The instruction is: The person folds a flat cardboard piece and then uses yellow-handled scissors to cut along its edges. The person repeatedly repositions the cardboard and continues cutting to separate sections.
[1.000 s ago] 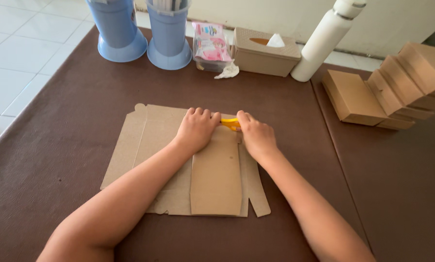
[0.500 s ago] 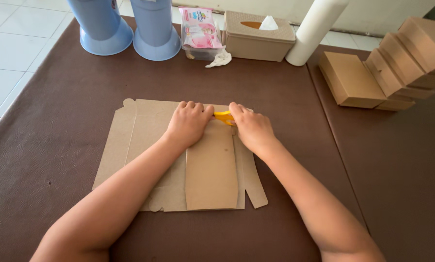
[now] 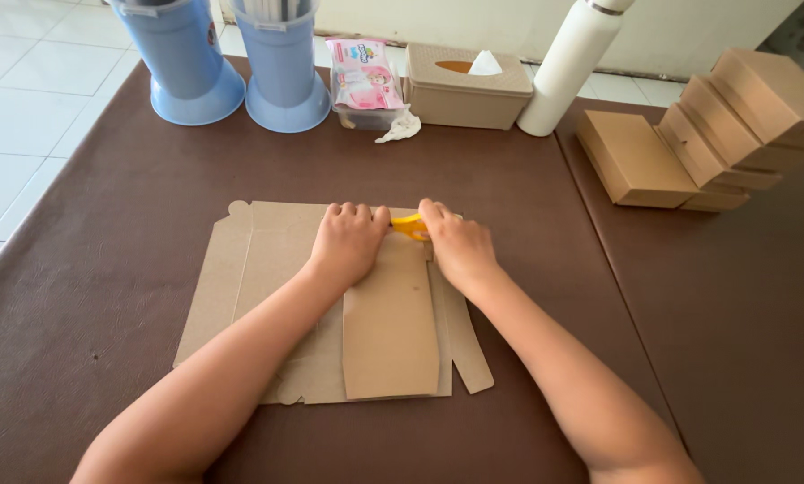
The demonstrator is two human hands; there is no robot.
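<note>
- While my left hand (image 3: 348, 242) lies flat with the palm down on the cardboard (image 3: 267, 296), it presses the sheet against the tabletop (image 3: 106, 269); I judge this keeps the sheet from sliding.
- My right hand (image 3: 460, 246) has its grip closed around a yellow tool (image 3: 409, 226), and only a short piece of the tool shows between my two hands. What kind of tool it is, I cannot tell.
- The tool sits at the far edge of the folded flap (image 3: 391, 332), just between the thumbs, touching the cardboard there.
- The flap is folded over the middle of the sheet and runs from my hands back toward me; the rest of the sheet lies open to the left.
- My left grip holds nothing; the fingers are together and only push down.
- Far from me stand two blue holders (image 3: 232, 72), a pink packet (image 3: 363, 76), a tissue box (image 3: 464, 85) and a white bottle (image 3: 567, 67).
- To the right, well apart from my hands, finished boxes (image 3: 697, 143) lean on each other in a row.
</note>
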